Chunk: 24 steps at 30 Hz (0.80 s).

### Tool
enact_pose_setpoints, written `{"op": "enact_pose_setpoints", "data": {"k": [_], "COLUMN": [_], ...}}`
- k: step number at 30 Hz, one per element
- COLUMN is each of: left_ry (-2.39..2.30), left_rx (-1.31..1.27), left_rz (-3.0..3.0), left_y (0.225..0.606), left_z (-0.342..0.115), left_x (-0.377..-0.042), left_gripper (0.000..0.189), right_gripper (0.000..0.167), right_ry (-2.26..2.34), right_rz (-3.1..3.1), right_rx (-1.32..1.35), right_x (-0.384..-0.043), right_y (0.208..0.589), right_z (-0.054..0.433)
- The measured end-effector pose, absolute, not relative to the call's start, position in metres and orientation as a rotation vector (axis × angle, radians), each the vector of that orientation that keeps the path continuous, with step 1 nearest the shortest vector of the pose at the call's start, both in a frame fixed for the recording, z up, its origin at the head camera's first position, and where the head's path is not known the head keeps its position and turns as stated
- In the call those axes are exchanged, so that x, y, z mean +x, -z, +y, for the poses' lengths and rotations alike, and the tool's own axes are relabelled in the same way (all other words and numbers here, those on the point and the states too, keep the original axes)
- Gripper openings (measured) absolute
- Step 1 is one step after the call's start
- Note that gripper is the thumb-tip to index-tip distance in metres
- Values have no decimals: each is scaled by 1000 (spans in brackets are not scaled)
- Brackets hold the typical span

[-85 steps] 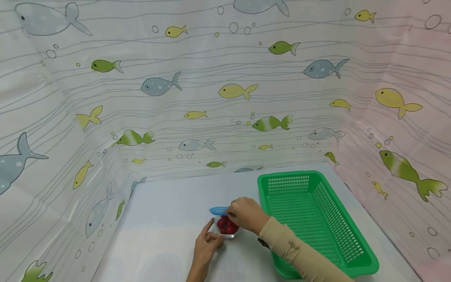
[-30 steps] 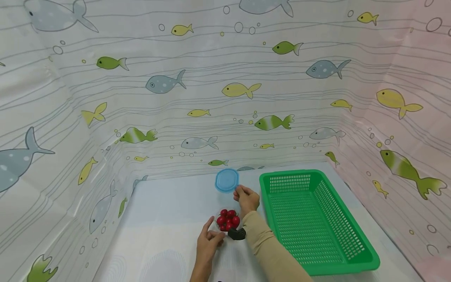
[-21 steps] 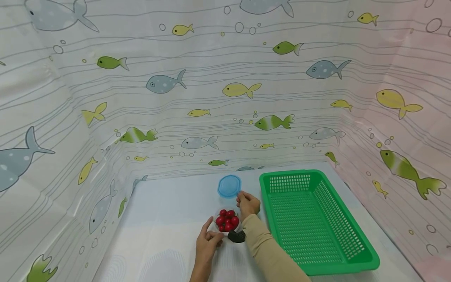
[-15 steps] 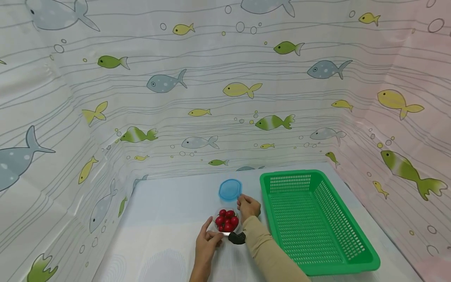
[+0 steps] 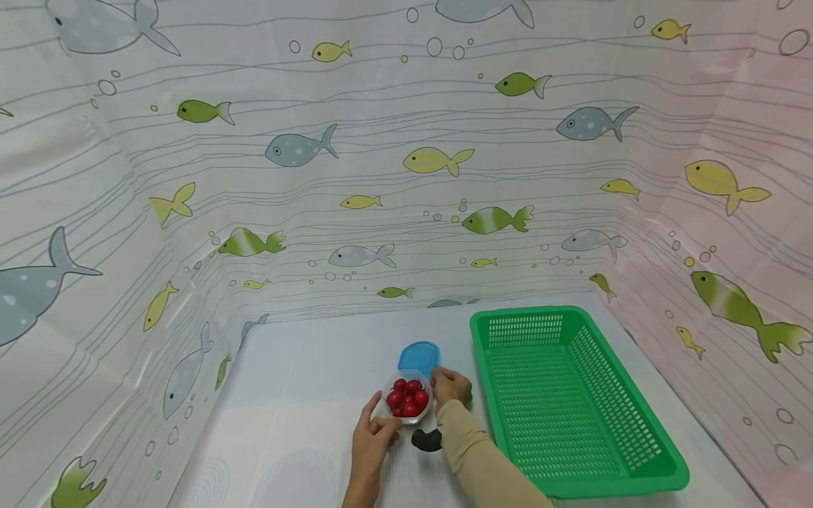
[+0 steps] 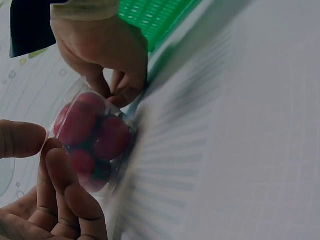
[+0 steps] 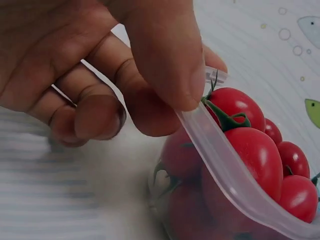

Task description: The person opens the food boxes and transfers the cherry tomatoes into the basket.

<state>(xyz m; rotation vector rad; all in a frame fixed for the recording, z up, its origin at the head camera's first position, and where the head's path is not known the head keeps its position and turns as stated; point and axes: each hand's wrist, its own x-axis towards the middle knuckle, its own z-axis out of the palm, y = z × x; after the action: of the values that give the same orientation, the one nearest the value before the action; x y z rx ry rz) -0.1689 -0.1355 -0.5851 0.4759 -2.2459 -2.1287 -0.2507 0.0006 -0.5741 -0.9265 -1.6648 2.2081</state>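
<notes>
A small clear plastic container [image 7: 227, 172] full of red cherry tomatoes [image 7: 252, 155] stands uncovered in front of the person. My left hand [image 5: 373, 437] pinches its near-left rim between thumb and finger, the other fingers curled. The right wrist view shows this left hand [image 7: 100, 75] close up, its thumb on the rim. Just behind the container is a blue lid [image 5: 418, 358], partly overlapped by the container's far edge. My right hand [image 5: 449, 386] pinches the lid's near-right corner, its fingertips right beside the container. In the left wrist view the right hand [image 6: 105, 55] appears beyond the tomatoes.
A large green perforated plastic basket [image 5: 540, 409] stands to the right of the right hand. White sheeting with printed fish lines the walls [image 5: 356, 233] around the pale table [image 5: 298, 381]. A black wrist device [image 5: 427, 441] sits under the right wrist, close to the container.
The right hand has lifted the lid off the tomatoes and carried it to the far side; since then both have come back down toward the container. The left hand has stayed at the rim.
</notes>
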Motion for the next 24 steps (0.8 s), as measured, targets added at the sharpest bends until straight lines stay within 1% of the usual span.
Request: {"op": "enact_pose_setpoints", "data": {"k": [4, 9, 18, 24], "left_ry": [2121, 2122, 2164, 2183], "left_rx": [480, 490, 490, 474], "left_rz": [-2258, -2259, -2237, -2228], "left_y": [585, 584, 581, 585], "left_z": [-135, -137, -139, -140], "left_x": [-169, -170, -170, -170], "left_gripper": [74, 68, 67, 69], "right_gripper": [13, 13, 16, 17], "right_ry": [-2201, -2220, -2218, -2231], "right_rz": [-1659, -1633, -1627, -1636], "right_rx": [-947, -970, -943, -897], "right_x": [-252, -255, -251, -257], "right_y": [579, 581, 570, 565], "right_z": [1, 2, 2, 5]}}
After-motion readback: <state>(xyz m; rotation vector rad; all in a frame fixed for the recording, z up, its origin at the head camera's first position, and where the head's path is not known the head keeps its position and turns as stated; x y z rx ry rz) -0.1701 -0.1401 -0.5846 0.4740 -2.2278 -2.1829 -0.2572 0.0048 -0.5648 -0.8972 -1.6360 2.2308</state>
